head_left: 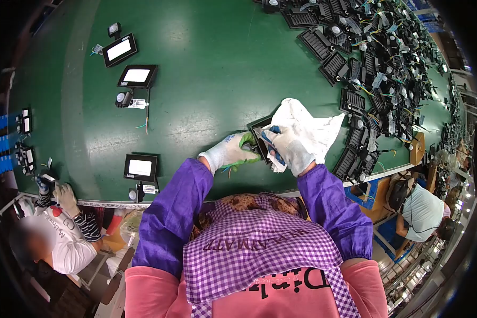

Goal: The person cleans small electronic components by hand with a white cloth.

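Observation:
My left hand [230,151], in a white glove with green coated fingers, grips the near-left edge of a black floodlight [261,125] held tilted over the green table. My right hand [288,147], in a white glove with blue fingertips, is closed over the floodlight's face. A white cloth [311,127] is bunched under and beside that hand, and part of it pokes out below the fingers. The fingers cover most of the lamp's face. Thin coloured wires [227,169] show below my left hand.
Three floodlights with sensors, a near one [141,167], a middle one [137,76] and a far one [119,50], lie face up to the left. A large heap of floodlights [376,69] covers the right side. One co-worker [63,233] sits at left, another person [423,212] at right.

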`<state>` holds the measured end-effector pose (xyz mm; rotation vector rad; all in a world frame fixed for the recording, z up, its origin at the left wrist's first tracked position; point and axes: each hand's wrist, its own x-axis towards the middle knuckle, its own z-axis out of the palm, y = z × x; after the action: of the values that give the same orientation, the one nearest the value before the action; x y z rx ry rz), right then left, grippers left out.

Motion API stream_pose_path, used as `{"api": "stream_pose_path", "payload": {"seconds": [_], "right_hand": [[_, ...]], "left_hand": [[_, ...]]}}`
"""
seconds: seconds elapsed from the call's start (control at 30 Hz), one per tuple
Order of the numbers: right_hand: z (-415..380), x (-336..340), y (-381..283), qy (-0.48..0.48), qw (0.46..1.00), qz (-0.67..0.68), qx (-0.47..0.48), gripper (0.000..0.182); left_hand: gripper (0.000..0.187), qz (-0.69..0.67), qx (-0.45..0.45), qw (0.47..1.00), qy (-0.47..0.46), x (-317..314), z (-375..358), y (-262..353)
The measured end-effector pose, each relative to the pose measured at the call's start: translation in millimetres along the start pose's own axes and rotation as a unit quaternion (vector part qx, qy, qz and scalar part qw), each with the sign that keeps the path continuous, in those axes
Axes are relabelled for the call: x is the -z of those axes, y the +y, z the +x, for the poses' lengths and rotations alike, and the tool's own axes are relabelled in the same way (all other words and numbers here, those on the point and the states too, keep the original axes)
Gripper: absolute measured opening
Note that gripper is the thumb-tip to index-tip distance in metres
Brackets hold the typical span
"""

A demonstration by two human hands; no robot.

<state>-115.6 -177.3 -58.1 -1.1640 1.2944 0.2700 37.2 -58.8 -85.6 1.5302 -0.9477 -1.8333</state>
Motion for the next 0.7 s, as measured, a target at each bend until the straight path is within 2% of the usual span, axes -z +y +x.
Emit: {"api": "stream_pose_path", "payload": {"seconds": [0.1, 0.2, 0.3, 0.6, 0.7], "right_hand": [[10, -1, -4, 0.006, 1.0, -0.011, -0.014, 0.034], [8, -5, -9, 0.036, 0.999, -0.028, -0.021, 0.038], [1, 0, -11, 0.009, 0.999, -0.003, -0.045, 0.037], [8, 2, -5, 0.014, 0.999, 0.005, -0.034, 0.028], [5, -3, -10, 0.028, 0.999, 0.012, -0.03, 0.022]], "left_hand": [[0.049, 0.011, -0.014, 1.0, -0.01, 1, 4, -4], [0.05, 0.017, 0.019, 0.999, -0.021, 3, 1, 4], [0.051, 0.04, 0.004, 0.999, -0.018, 1, 10, -10], [0.053, 0.044, -0.025, 0.998, -0.029, 3, 15, -14], [0.047, 0.062, 0.029, 0.997, -0.034, 5, 9, 1]]}}
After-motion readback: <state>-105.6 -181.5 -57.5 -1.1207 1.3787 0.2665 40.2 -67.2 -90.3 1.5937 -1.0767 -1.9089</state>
